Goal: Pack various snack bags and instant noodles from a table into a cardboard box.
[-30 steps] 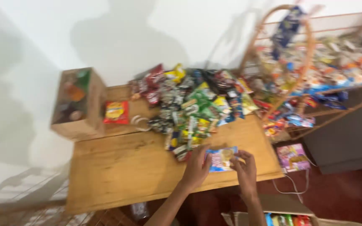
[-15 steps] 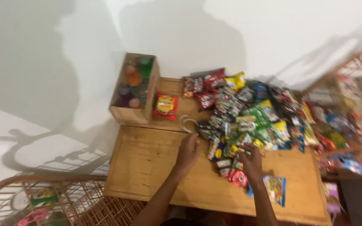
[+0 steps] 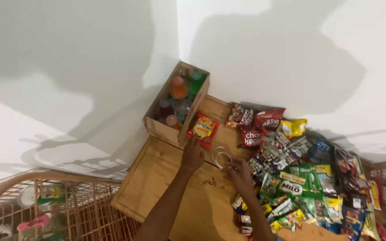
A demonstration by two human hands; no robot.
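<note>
While the left hand (image 3: 193, 156) lies flat with its fingertips reaching the lower corner of the red-and-yellow snack packet (image 3: 204, 128), nothing is actually clasped in it — the fingers are stretched forward, not curled around anything. That packet rests on the wooden table (image 3: 157, 178), just beside the front wall of the wooden crate (image 3: 168, 129) of bottles. The right hand (image 3: 240, 175) sits near a loop of white band (image 3: 222, 157) at the edge of the heap of snack packets (image 3: 300, 178); whether its fingers pinch the band or only rest beside it, I cannot tell, since they are bunched and partly hidden. The risks I judge from this: a push on the packet with flat fingers would slide it against the crate rather than lift it, and a slick foil bag taken by one corner could slip free. The heap is loose and piled high at the right — a wrist dragging back through it could drag packets over the near edge, where several already lie close to the rim.
</note>
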